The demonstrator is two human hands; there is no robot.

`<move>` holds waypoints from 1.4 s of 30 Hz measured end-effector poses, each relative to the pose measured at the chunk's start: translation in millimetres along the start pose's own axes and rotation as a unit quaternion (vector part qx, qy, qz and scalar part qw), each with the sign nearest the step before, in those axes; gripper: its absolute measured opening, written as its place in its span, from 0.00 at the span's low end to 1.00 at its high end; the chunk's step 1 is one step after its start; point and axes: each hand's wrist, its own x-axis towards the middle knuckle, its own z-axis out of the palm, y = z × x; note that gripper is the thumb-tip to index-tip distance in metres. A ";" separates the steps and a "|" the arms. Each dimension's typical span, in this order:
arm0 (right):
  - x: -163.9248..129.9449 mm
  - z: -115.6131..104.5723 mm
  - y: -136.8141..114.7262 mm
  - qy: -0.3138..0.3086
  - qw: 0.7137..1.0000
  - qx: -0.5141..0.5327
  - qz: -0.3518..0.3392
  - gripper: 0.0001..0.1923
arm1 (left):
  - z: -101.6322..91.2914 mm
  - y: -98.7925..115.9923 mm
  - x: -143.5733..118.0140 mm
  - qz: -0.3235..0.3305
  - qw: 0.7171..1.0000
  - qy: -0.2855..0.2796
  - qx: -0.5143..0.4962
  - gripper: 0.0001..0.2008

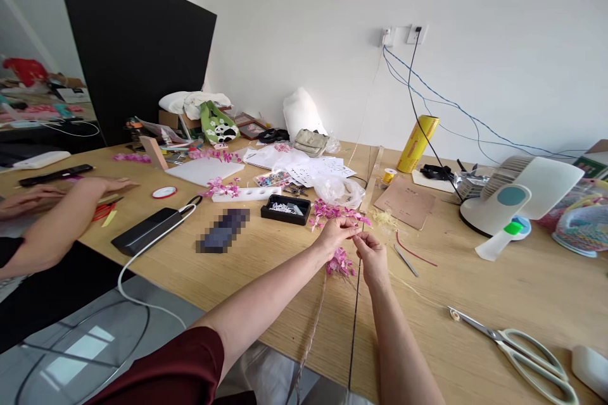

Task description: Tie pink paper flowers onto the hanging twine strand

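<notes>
My left hand point(338, 235) and my right hand point(372, 254) meet above the table, fingertips pinched close together. What lies between the fingers is too small to make out. Pink artificial flowers point(340, 262) lie just below my hands, and another pink flower bunch point(327, 210) sits right behind them. A braided cord point(314, 324) runs from the flowers down over the table edge. From near my right hand, a thin pale thread point(418, 293) trails toward the scissors point(510, 345), which lie at the right.
Tweezers point(406, 261) and a red strip point(418, 254) lie right of my hands. A black tray point(285, 210) and power bank-like black box point(145, 231) stand left. A white fan point(513, 193) is at right. A co-worker's arm point(52, 221) rests at far left.
</notes>
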 end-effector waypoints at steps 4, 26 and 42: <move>-0.3 -0.9 -2.3 -0.007 0.999 0.030 0.013 0.12 | 1.5 0.3 -2.1 -0.011 0.998 -0.037 -0.041 0.14; -2.6 3.6 5.2 -0.042 0.998 0.039 0.027 0.11 | -13.2 -6.6 -3.5 0.026 0.999 -0.015 0.021 0.10; -0.5 3.3 8.5 0.005 1.000 -0.011 -0.001 0.10 | -9.8 -3.0 0.9 0.023 0.999 -0.006 0.029 0.10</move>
